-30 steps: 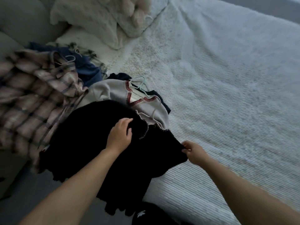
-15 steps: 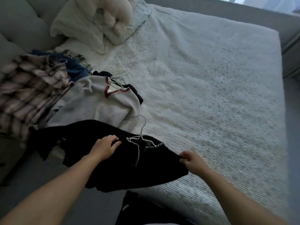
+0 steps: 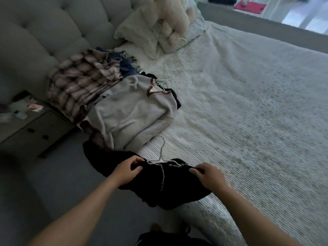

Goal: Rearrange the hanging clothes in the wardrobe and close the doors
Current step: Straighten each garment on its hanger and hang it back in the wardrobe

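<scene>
Bed edge: both hands grip a black top, left hand and right hand apparently pinching opposite shoulders, hanger hook pointing away between them.

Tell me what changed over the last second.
The black garment came off the pile toward the bed edge. The left hand shifted from pressing on it to gripping its shoulder; the right hand kept its grip. The grey sweater and plaid shirt stayed put.

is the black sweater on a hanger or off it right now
On it. The white hanger has its hook sticking out of the black sweater's neckline, and both hands grip the shoulders.
</scene>
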